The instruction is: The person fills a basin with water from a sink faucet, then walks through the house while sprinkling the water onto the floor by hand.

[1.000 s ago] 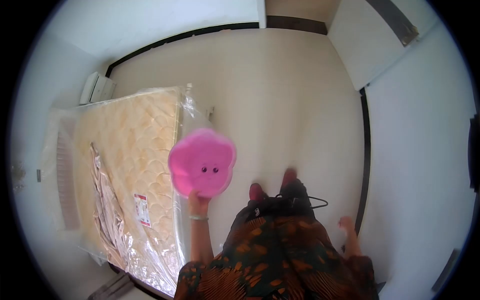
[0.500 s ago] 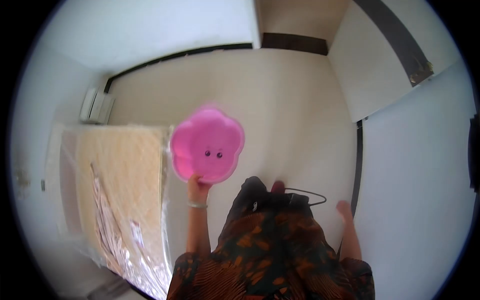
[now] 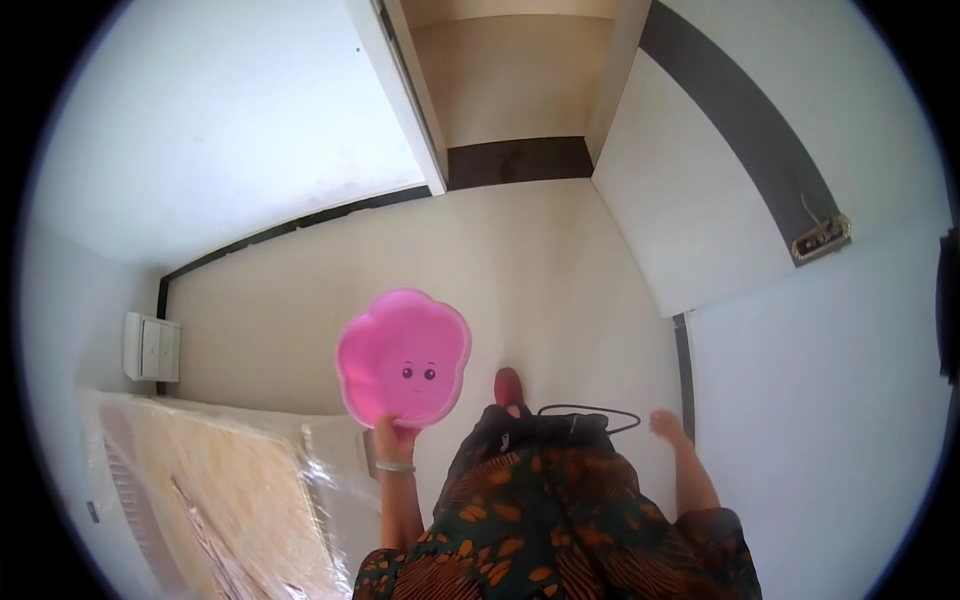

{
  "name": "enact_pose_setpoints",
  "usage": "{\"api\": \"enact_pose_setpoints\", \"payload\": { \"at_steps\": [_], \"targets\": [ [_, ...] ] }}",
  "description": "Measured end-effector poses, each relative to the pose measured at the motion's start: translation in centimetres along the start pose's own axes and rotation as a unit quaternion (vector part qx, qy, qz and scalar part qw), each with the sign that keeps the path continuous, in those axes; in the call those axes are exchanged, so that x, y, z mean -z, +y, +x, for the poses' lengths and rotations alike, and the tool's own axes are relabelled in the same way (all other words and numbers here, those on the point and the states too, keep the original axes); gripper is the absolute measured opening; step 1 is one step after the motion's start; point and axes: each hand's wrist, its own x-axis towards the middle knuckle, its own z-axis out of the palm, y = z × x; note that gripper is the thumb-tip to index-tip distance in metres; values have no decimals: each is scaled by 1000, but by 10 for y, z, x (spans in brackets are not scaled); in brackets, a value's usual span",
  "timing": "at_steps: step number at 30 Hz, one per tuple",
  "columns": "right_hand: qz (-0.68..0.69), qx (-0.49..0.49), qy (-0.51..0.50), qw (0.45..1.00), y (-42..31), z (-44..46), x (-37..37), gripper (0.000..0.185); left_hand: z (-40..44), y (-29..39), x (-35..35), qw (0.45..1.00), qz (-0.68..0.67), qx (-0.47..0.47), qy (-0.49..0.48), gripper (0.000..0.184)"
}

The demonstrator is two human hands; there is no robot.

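Note:
A pink flower-shaped basin with two printed eyes is held by its near rim in my left hand. The thumb lies over the rim and the other fingers are behind it. A pale bracelet circles that wrist. My right hand hangs at my right side, near the wall, with its fingers curled; whether anything is in it is too small to tell. A black wire loop sticks out by my dark trousers.
A plastic-wrapped mattress lies at the lower left, with a small white cabinet beyond it. Ahead, an open door with a metal handle stands right of a doorway with a dark threshold. One red shoe shows on the floor.
The doorway and door have come nearer, and the mattress has slid down in view. My left hand still holds the basin, which sits lower than half a second ago.

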Motion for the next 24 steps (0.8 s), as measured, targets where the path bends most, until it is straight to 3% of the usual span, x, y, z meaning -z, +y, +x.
{"api": "enact_pose_setpoints", "payload": {
  "at_steps": [2,4,5,6,7,8,9,13,14,16,18,19,20,21,22,23,24],
  "targets": [
    [-115,-45,-98,987,12,-15,-18,18,27,11,-27,1000,8,7,-3,41],
    [-112,-68,-128,983,11,-16,-8,19,67,25,-73,999,34,4,19,39],
    [96,-138,-87,982,56,-21,-63,20,87,30,-96,999,38,4,16,39],
    [167,-187,-171,953,27,-21,-27,18,101,35,-117,998,53,5,18,37],
    [21,-86,-214,973,10,-20,-6,16,118,37,-136,998,66,6,21,36],
    [-129,19,-250,959,4,-17,1,14,136,38,-153,998,65,4,20,36],
    [-118,-13,-345,931,70,-10,-103,13,156,38,-174,997,76,-4,3,35],
    [136,-135,-227,955,27,58,37,15,209,40,-273,997,66,-35,-26,32],
    [220,-134,-163,952,20,83,74,17,222,40,-296,997,67,-41,-28,32],
    [356,-42,-15,934,-48,150,217,21,256,48,-346,998,43,-18,-45,33],
    [591,-193,-116,775,103,288,106,9,282,44,-388,998,47,-13,-37,34],
    [369,-103,-87,920,104,345,140,12,295,39,-402,999,45,-1,-26,34],
    [102,-45,-24,993,102,404,179,17,314,37,-407,998,44,9,-47,34],
    [59,51,107,991,109,449,210,13,324,35,-427,998,39,7,-44,34],
    [-38,16,57,998,72,488,290,18,333,35,-456,998,47,12,-46,33],
    [38,-33,89,995,54,531,340,14,347,36,-480,997,55,17,-47,31],
    [92,35,146,984,43,573,377,13,368,33,-494,998,51,13,-43,31]
  ]
}}
